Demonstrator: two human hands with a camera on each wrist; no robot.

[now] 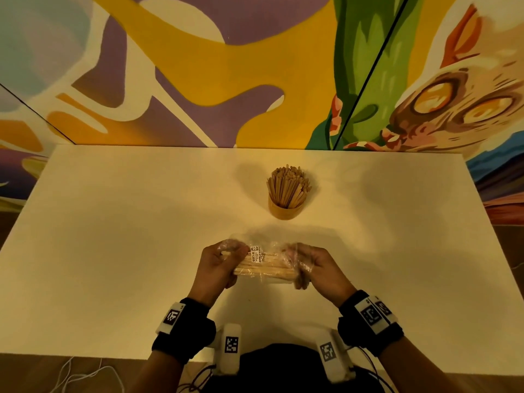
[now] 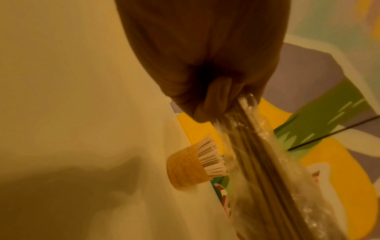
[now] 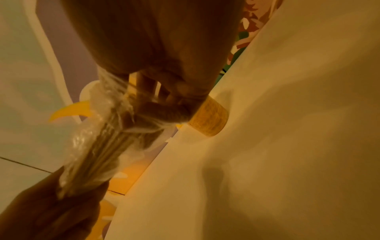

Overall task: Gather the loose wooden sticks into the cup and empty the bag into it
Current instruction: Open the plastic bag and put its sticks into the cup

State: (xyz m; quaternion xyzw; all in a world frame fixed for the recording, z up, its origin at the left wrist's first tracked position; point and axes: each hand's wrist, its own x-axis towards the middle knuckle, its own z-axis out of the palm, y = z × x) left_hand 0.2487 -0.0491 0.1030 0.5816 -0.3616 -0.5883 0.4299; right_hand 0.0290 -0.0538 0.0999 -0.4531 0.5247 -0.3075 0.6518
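A clear plastic bag [image 1: 265, 265] full of wooden sticks lies crosswise between both hands, a little above the white table [image 1: 113, 236]. My left hand [image 1: 219, 265] grips its left end and my right hand [image 1: 307, 268] grips its right end, fingers curled round the plastic. A white label sits near the left end. The left wrist view shows the bag [image 2: 267, 162] running away from the left hand [image 2: 205, 65]. In the right wrist view the bag [image 3: 98, 142] runs from the right hand [image 3: 154, 56]. Beyond the hands, a tan cup [image 1: 284, 208] packed with upright sticks [image 1: 287, 184] stands at mid-table.
A painted mural wall [image 1: 255, 66] rises just behind the table's far edge. Cables [image 1: 79, 375] lie on the floor at the near left. The cup [image 2: 185, 170] shows beside the bag in the left wrist view, and the cup [image 3: 211, 120] shows partly behind the right fingers.
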